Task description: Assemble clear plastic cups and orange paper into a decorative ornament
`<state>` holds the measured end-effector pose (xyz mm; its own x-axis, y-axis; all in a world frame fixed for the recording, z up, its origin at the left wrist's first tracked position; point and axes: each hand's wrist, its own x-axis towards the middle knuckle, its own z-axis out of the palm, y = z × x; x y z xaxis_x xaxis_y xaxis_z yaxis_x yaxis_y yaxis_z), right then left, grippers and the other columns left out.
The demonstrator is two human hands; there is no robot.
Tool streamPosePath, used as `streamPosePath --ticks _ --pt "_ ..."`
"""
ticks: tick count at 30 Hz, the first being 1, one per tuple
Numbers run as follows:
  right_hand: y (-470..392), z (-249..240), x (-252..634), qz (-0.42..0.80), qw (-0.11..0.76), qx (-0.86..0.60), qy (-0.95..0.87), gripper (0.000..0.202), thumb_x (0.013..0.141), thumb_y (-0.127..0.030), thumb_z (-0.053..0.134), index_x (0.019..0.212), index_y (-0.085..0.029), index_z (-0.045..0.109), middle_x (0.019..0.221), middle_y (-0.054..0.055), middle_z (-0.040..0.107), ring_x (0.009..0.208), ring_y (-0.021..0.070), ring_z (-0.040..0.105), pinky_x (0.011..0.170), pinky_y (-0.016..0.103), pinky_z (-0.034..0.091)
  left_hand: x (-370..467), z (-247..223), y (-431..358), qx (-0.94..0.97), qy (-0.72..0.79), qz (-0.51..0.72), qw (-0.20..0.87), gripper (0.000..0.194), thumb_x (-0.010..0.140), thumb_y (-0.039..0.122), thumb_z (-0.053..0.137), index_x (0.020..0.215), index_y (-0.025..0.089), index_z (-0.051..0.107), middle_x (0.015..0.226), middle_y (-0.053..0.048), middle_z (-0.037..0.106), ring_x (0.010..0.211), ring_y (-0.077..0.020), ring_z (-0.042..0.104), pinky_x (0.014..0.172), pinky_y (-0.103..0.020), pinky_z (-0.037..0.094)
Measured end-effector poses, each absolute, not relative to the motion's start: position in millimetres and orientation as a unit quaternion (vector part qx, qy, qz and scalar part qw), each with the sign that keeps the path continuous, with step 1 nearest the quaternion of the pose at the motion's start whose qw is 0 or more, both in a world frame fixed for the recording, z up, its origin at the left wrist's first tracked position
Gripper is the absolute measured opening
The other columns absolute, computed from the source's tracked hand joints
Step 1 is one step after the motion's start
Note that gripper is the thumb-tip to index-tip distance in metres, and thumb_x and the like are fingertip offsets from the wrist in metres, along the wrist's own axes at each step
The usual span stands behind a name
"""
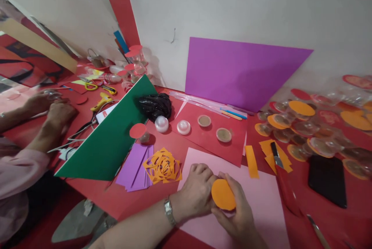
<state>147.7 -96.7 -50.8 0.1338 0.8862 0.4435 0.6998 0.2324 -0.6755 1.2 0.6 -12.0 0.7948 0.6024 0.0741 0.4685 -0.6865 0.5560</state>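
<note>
Low over a pink paper sheet (261, 198), my right hand (242, 216) grips an orange paper disc (223, 194) by its edge, thumb below and fingers above. Whatever sits under the disc is hidden. My left hand (197, 189), with a metal watch at the wrist, is closed against the disc's left side; its fingertips are out of sight. Beyond the hands, a red sheet (197, 136) bears two shallow round clear cups (223, 135) and a white-looking round cup (183, 127). Orange paper cut-outs (163, 165) and purple paper strips (136, 171) lie to the left.
A green board (110, 144) stands at left, with a co-worker's hands (59, 109) past it. At right are several disc-topped cups (302, 109), a box cutter (276, 154), a black phone (328, 179) and a craft knife (316, 229). A purple sheet (232, 72) leans behind.
</note>
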Motion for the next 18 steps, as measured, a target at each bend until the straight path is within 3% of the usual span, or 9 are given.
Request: streamPosePath --ticks 7,13,18 --pt "-96.5 -46.8 151.6 0.129 0.447 -0.607 -0.645 0.079 0.091 -0.045 0.065 0.157 -0.02 0.031 0.142 0.021 0.056 0.126 0.0354 0.062 0.094 0.051 0.06 1.8 -6.2 2.3 0.894 0.313 0.112 0.3 0.029 0.077 0.034 0.073 0.099 0.018 0.064 0.096 -0.008 0.067 0.096 -0.0261 0.053 0.085 -0.041 0.04" --pt "-90.5 -43.3 151.3 0.108 0.445 -0.617 -0.64 0.071 0.094 -0.041 0.062 0.156 -0.022 0.033 0.135 0.018 0.062 0.119 0.0328 0.067 0.092 0.049 0.062 2.6 -3.6 4.4 0.889 0.318 0.107 0.312 0.024 0.077 0.037 0.072 0.089 0.018 0.064 0.091 -0.008 0.065 0.099 -0.0277 0.051 0.086 -0.041 0.042" --pt "-90.4 -46.3 147.7 0.127 0.452 -0.622 -0.627 0.074 0.093 -0.04 0.064 0.156 -0.02 0.031 0.141 0.021 0.058 0.125 0.0339 0.063 0.097 0.052 0.059 1.7 -4.3 5.1 0.895 0.312 0.105 0.301 0.025 0.078 0.037 0.072 0.091 0.017 0.065 0.092 -0.008 0.065 0.098 -0.0266 0.051 0.087 -0.04 0.042"
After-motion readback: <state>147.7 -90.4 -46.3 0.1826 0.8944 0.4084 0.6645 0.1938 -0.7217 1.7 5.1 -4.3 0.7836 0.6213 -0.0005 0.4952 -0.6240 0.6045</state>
